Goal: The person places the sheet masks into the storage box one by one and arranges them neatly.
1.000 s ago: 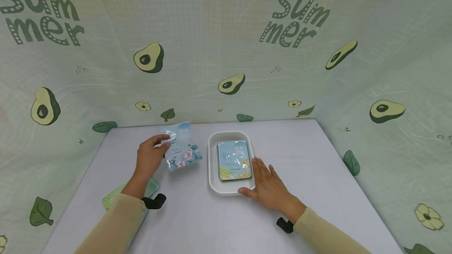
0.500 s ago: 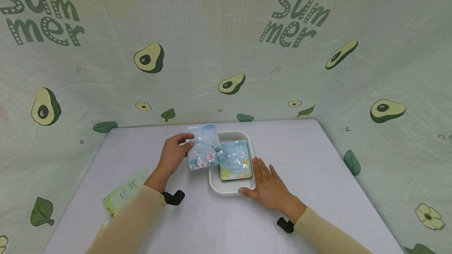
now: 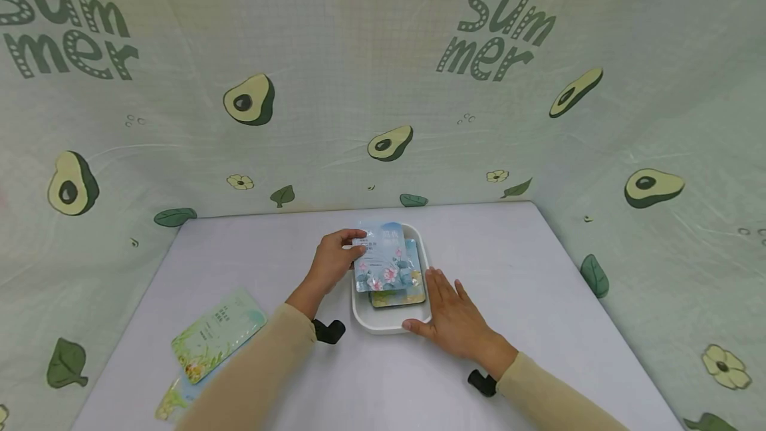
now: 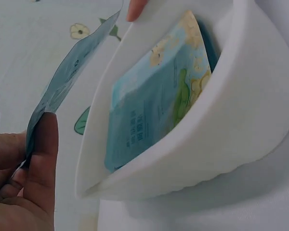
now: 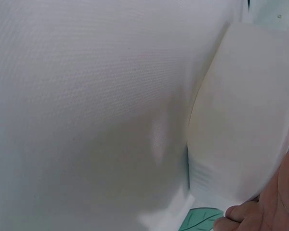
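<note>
My left hand (image 3: 332, 259) pinches a blue sachet with pink flowers (image 3: 383, 259) by its left edge, holding it above a white tray (image 3: 383, 326). In the left wrist view that sachet (image 4: 67, 72) is seen nearly edge-on between thumb and fingers. Inside the tray lies a blue sachet with yellow flowers and a green pod (image 4: 154, 96), partly covered in the head view; the edge of something darker shows beneath it. Straight fingers of my right hand (image 3: 457, 318) rest against the tray's right rim, with the thumb at its lower right corner.
On the left of the table, a green sachet (image 3: 218, 334) overlaps a blue and yellow sachet (image 3: 179, 398), which my left sleeve (image 3: 251, 371) partly hides. A patterned cloth (image 3: 323, 85) hangs behind the white table (image 3: 479, 238).
My left hand has carried the flowered sachet rightward, from left of the tray to over it. The green sachet at left has come into fuller view. My right hand stays at the rim.
</note>
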Action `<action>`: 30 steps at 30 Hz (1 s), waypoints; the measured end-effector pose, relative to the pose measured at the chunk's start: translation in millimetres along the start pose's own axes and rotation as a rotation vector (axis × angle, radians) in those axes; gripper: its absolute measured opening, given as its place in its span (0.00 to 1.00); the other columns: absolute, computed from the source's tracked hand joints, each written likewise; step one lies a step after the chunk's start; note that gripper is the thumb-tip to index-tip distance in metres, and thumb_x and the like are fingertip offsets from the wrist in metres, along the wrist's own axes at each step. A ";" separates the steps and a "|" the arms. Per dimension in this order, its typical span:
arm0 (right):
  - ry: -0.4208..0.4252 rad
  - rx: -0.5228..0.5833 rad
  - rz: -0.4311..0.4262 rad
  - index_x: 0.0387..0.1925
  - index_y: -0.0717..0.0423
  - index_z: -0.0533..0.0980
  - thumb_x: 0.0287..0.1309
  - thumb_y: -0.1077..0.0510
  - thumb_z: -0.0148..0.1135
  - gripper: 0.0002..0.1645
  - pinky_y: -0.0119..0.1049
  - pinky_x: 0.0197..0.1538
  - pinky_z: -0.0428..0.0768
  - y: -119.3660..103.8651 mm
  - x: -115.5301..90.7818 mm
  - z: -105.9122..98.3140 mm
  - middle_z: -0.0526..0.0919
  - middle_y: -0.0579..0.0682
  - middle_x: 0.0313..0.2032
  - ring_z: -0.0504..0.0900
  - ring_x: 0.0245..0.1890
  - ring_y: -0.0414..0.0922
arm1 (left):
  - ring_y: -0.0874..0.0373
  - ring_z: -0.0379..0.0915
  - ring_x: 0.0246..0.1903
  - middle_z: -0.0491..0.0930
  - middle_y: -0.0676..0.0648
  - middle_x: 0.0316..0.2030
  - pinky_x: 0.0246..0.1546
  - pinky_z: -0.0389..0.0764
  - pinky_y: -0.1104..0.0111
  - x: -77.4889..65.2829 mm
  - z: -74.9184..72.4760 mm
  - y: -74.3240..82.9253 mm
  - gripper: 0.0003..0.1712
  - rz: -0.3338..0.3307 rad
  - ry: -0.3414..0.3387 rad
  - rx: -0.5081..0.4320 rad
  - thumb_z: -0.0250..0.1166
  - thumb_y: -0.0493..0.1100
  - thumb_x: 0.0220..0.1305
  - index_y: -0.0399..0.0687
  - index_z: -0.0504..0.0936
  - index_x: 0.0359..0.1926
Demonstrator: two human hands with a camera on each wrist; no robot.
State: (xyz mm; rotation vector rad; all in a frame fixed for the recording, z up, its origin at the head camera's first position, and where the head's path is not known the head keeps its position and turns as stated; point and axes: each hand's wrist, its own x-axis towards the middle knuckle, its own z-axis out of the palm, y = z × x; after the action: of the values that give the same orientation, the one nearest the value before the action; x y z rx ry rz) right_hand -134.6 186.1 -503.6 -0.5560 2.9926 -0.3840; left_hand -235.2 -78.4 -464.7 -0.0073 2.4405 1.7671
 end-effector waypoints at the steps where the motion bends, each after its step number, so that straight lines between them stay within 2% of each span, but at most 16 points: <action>1: -0.002 -0.003 -0.001 0.82 0.70 0.45 0.67 0.17 0.47 0.70 0.66 0.79 0.54 -0.1 0.0 -0.1 0.50 0.69 0.82 0.52 0.82 0.63 | 0.51 0.82 0.46 0.79 0.41 0.59 0.44 0.88 0.64 0.9 2.2 0.3 0.19 0.002 -0.011 0.001 0.67 0.36 0.73 0.47 0.84 0.62; 5: 0.002 -0.008 -0.005 0.82 0.70 0.46 0.66 0.17 0.48 0.71 0.66 0.79 0.54 0.3 0.2 0.7 0.51 0.68 0.82 0.52 0.82 0.63 | 0.51 0.80 0.48 0.79 0.40 0.59 0.43 0.88 0.64 2.9 10.0 1.2 0.18 0.002 -0.040 0.012 0.67 0.36 0.73 0.47 0.85 0.62; 12: -0.020 -0.023 0.002 0.83 0.68 0.42 0.66 0.16 0.45 0.72 0.65 0.80 0.54 2.1 0.6 2.1 0.48 0.67 0.82 0.50 0.83 0.61 | 0.49 0.78 0.55 0.78 0.40 0.63 0.45 0.88 0.61 3.6 19.2 3.0 0.18 -0.007 -0.068 0.052 0.68 0.37 0.72 0.50 0.85 0.61; 19: -0.010 -0.013 0.002 0.83 0.68 0.42 0.65 0.15 0.46 0.72 0.66 0.79 0.54 2.1 0.5 1.8 0.49 0.68 0.82 0.51 0.83 0.61 | 0.52 0.80 0.48 0.79 0.42 0.60 0.45 0.86 0.62 6.6 21.9 -0.3 0.21 -0.012 -0.138 0.088 0.70 0.36 0.70 0.50 0.84 0.63; 25: -0.024 -0.016 0.012 0.83 0.67 0.41 0.65 0.15 0.45 0.72 0.65 0.80 0.53 2.0 1.4 2.4 0.48 0.67 0.82 0.50 0.83 0.61 | 0.52 0.80 0.47 0.77 0.41 0.57 0.46 0.87 0.60 11.7 23.1 -3.7 0.19 -0.038 -0.177 0.041 0.69 0.34 0.70 0.49 0.84 0.60; 30: -0.026 -0.025 0.021 0.83 0.67 0.41 0.65 0.15 0.46 0.72 0.65 0.80 0.53 1.7 1.6 3.1 0.48 0.67 0.82 0.51 0.83 0.61 | 0.51 0.80 0.45 0.77 0.42 0.56 0.42 0.86 0.63 13.7 26.0 -2.9 0.20 -0.040 -0.206 0.037 0.69 0.33 0.69 0.49 0.83 0.60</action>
State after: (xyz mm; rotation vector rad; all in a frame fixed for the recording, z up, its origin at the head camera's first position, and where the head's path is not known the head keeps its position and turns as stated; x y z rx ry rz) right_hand -136.3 186.4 -507.0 -0.5266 2.9798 -0.3360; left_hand -245.8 -53.8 -476.9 0.1224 2.3101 1.6180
